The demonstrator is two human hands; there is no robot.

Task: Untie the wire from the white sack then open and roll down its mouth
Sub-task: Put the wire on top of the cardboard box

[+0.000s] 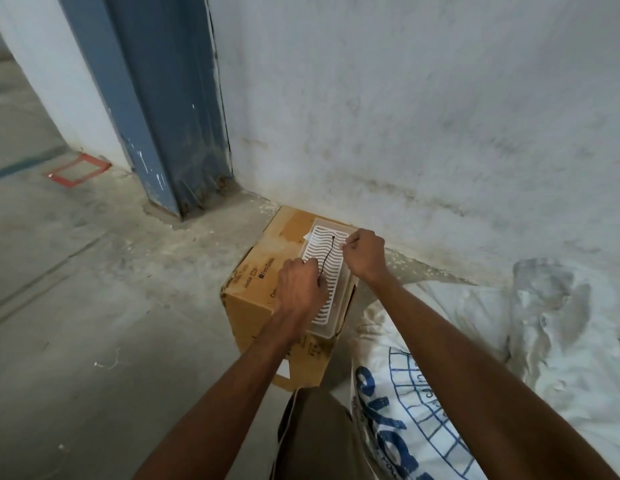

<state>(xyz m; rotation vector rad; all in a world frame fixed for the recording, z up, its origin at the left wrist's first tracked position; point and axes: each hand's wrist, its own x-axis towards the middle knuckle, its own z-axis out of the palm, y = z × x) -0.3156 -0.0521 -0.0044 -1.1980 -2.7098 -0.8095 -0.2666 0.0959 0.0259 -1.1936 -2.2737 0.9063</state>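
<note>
While the printed white woven sack [422, 393] is left slumped at the near right, a thin black wire [327, 254] is pinched by the left hand [299, 285] over a white slotted plastic tray [324, 271] on a brown cardboard box [256, 292], probably for parking, and a pale scrap seems pinched by the right hand [365, 252].

a tray [327, 292] lies on a box [256, 289] by the wall [405, 116], the sack [457, 393] to its right.

Centre of frame: left hand [301, 285] and right hand [365, 252], fingers curled, hold a thin dark wire [327, 254] over a white slotted tray [331, 296] on a cardboard box [253, 299]. Lower right: white sack [422, 410] with blue print.
</note>
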